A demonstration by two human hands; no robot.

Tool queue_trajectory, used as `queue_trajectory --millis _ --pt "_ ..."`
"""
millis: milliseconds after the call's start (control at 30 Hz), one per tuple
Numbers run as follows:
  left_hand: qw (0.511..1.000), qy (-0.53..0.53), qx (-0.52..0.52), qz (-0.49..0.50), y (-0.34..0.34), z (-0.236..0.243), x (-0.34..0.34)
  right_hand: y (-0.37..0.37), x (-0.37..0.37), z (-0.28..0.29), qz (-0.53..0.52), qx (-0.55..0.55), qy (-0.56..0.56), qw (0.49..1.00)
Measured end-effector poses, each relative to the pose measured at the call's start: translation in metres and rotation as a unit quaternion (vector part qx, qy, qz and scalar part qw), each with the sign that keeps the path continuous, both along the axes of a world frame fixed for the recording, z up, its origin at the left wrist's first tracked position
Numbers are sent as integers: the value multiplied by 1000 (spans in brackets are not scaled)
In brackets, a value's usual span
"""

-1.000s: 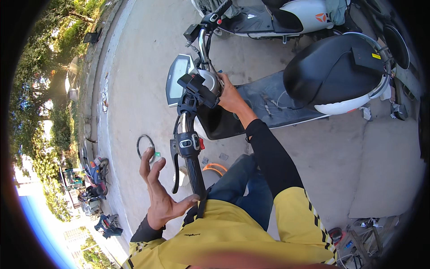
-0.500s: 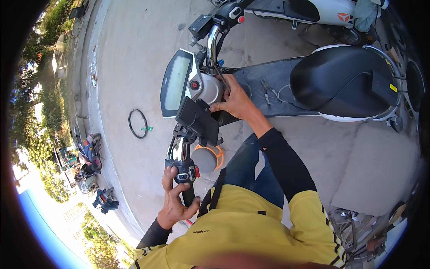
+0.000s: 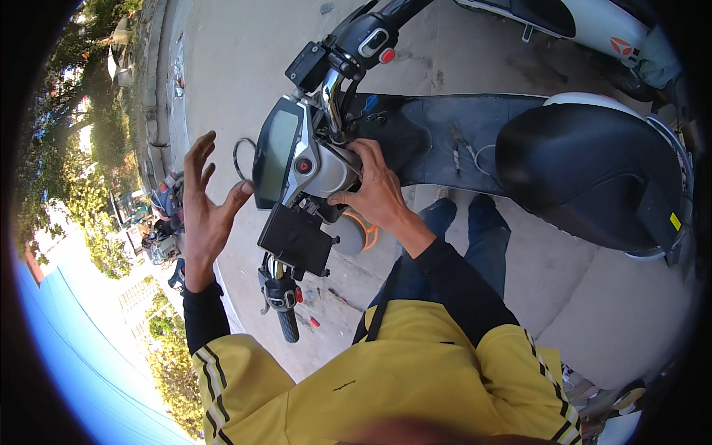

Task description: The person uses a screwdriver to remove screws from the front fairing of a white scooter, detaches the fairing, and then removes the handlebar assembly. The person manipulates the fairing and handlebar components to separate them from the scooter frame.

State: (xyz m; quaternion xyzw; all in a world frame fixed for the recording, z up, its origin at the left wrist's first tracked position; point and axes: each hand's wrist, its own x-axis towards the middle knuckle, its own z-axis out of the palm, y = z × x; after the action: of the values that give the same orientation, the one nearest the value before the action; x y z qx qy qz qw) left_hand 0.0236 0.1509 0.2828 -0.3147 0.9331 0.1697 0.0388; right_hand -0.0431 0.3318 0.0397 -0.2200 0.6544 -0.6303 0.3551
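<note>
My left hand [image 3: 211, 215] is raised in the air left of the scooter's display panel [image 3: 278, 152], fingers and thumb spread, holding nothing. My right hand [image 3: 377, 189] grips the near edge of the silver handlebar cover [image 3: 334, 172] behind that panel, thumb and fingers set apart along its rim. The fingertips are partly hidden at the edge. A black phone holder [image 3: 295, 239] sits on the bar beside the cover. Below it is the left handlebar grip [image 3: 288, 325] with its switch block [image 3: 282, 299]. A red button [image 3: 303, 166] sits on the cover.
The scooter's black seat [image 3: 586, 178] lies to the right, beyond the footboard [image 3: 437, 141] with a cable on it. A grey and orange round object [image 3: 352, 233] stands on the ground below the handlebar. Small tools [image 3: 336, 296] lie on the concrete. Another white scooter [image 3: 593, 30] stands at upper right.
My left hand has let go of the left handlebar grip and risen up and left, its fingers spreading. My right hand stays at the silver cover. The handlebar appears turned slightly and the view has shifted.
</note>
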Motion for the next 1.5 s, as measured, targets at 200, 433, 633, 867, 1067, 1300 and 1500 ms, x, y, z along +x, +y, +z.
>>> queue_trajectory --millis 200,433,633,867,1067,1300,1500 --pt "962 -212 -75 -156 11 -78 -67 2 0 -3 23 3 2 1000" --pt "966 -215 -96 -109 13 -85 -63 3 -3 -14 34 -29 49 998" --pt "966 -188 -81 -160 2 -86 -62 0 -1 -23 9 -28 106 994" --pt "962 -245 -35 -112 -4 -82 -60 4 6 -21 -4 -39 117 992" --pt "959 -262 -26 -103 -7 -80 -55 0 4 -30 -4 -88 41 995" --pt "967 -246 30 -67 -9 -77 -52 4 10 -20 7 -55 37 998" --pt "967 -234 44 -93 -15 -78 -48 0 10 -37 -30 -99 101 990"
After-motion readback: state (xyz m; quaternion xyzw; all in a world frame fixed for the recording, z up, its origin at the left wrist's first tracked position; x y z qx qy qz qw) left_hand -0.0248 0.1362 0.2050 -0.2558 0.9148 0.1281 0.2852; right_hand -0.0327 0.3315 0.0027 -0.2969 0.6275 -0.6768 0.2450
